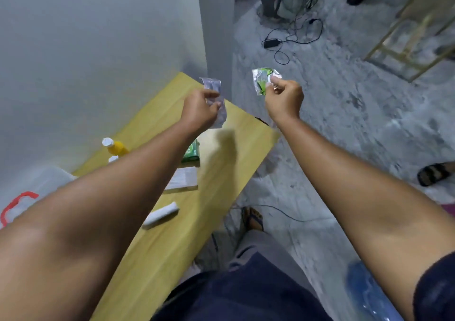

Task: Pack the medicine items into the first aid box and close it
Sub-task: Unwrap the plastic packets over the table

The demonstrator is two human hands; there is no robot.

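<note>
- Step in hand, as judged: the gathering stage. Two medicine items are lifted and held up; none is seen to be packed yet, and closing the box lies further off.
- Left hand (200, 110): raised above the far end of the wooden table (236, 153), fingers closed in a pinch on a silvery blister strip (216, 104), which hangs down from the grip.
- Right hand (284, 99): raised beyond the table's far right corner, over the floor, thumb and fingers pinching a green-and-white sachet (264, 81) by its edge.
- The two hands are apart, each with its own item; neither touches the table.
- First aid box (37, 192): a translucent container with a red handle, at the table's near left end against the wall, largely hidden behind the left forearm. Whether its lid is on or off cannot be told.
- Relative to the hands, the box sits well apart, back toward the person and to the left.
- Items on the table: a yellow bottle (115, 147) with a white cap near the wall side, a green packet (192, 152) and a white leaflet or flat pack (183, 178) at mid-table, and a white tube-like item (162, 215) nearer the person.
- Next move, as judged: both hands must travel back to the box end of the table and release the strip and sachet into the box, the right hand crossing the table's full width.
- Caution: the light foil items are held by their edges and may slip in transit.
</note>
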